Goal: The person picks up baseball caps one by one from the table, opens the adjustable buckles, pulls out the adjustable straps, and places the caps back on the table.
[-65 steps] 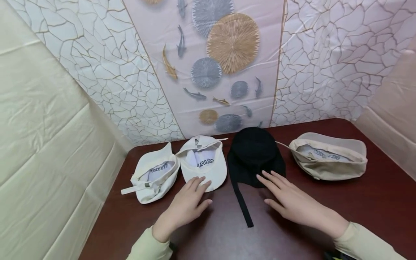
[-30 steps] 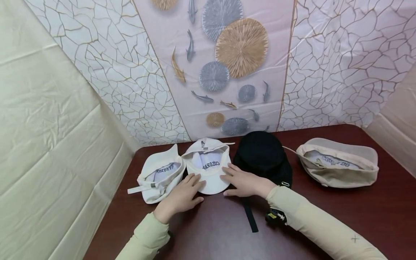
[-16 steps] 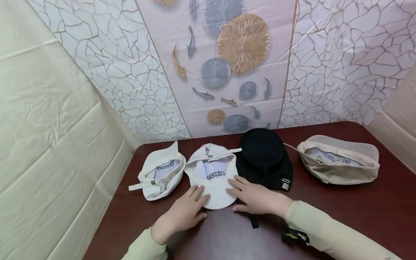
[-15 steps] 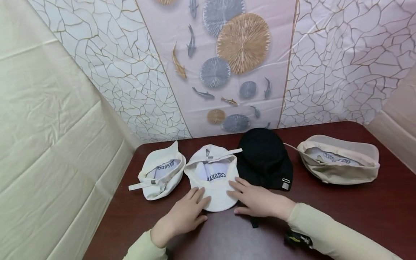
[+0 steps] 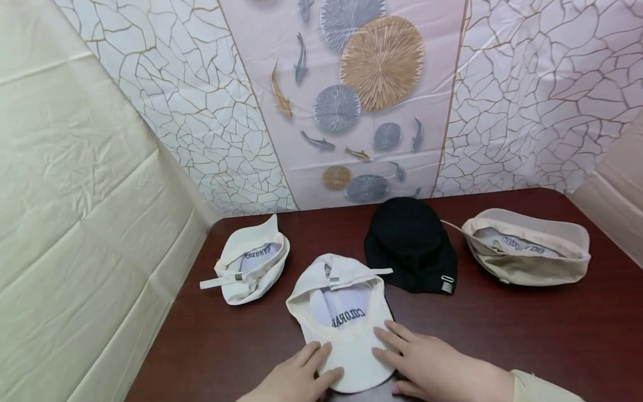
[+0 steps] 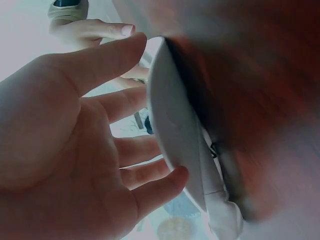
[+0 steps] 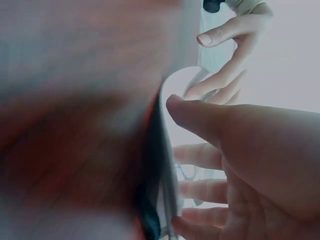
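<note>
Two-handed, with left grip and right grip spread, unclamped, touching brim of white baseball cap; could skew under uneven pressure.

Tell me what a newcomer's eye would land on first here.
Probably the upturned white cap at the front of the dark red table, with the left hand and right hand at its brim. Next, the black hat behind it, toward the right. On the backdrop, the large gold disc stands out too.
</note>
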Motion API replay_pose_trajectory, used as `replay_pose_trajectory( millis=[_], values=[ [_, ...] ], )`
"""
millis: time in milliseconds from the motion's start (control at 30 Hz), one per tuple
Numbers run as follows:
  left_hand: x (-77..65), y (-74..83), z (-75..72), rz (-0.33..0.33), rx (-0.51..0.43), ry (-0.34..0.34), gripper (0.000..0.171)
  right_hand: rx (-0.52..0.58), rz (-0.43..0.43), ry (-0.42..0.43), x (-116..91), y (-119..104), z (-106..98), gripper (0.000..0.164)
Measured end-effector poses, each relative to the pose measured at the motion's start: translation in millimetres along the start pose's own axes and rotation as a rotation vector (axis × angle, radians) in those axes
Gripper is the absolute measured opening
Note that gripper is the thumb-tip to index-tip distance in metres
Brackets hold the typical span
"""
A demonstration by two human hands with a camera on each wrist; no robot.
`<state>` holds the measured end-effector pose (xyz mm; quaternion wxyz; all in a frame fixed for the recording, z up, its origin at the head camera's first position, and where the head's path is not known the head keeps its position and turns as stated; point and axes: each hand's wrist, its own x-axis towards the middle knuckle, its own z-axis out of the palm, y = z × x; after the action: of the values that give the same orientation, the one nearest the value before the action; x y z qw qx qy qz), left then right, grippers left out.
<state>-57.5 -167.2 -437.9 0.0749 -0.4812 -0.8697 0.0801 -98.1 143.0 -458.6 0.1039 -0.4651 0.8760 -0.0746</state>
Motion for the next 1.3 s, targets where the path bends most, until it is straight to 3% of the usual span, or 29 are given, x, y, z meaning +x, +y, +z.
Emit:
replay_pose_trajectory(
  millis=[100, 267, 533, 667, 800, 900, 967, 1100, 1300],
  values=[
    [-1.8, 4.0, -0.2, 0.021, -0.009, -0.003, 0.038, -0.044, -0.021, 0.009, -4.6, -3.4, 2.2, 0.059],
    [-2.3, 5.3, -2.4, 0.038, -0.015, -0.020, 0.040, -0.082, 0.032, -0.038, -7.6, -17.3, -12.7, 0.056],
    [1.0, -6.2, -19.2, 0.025, -0.155, -0.160, 0.045, -0.058, 0.105, -0.056, -2.8, -25.6, -30.2, 0.055],
    [6.1, -19.8, -37.7, -0.080, -0.178, -0.186, 0.050, -0.062, 0.140, 0.044, 6.2, -21.2, -41.0, 0.056],
    [8.5, -40.6, -58.1, -0.207, -0.192, -0.098, 0.051, -0.107, 0.136, 0.252, 15.1, -11.0, -58.8, 0.054],
    [6.4, -56.5, -68.1, -0.232, -0.183, 0.026, 0.051, -0.117, 0.140, 0.355, 19.1, -6.9, -75.1, 0.055],
    [5.2, -64.2, -73.0, -0.251, -0.193, 0.072, 0.052, -0.126, 0.151, 0.372, 21.2, -7.0, -84.3, 0.057],
    [5.7, -73.5, -74.9, -0.279, -0.223, 0.097, 0.051, -0.111, 0.138, 0.387, 27.8, -5.8, -93.5, 0.057],
    [19.2, -83.7, -58.7, -0.274, -0.203, 0.133, 0.045, -0.029, 0.073, 0.409, 45.8, 6.1, -87.4, 0.050]
  ],
)
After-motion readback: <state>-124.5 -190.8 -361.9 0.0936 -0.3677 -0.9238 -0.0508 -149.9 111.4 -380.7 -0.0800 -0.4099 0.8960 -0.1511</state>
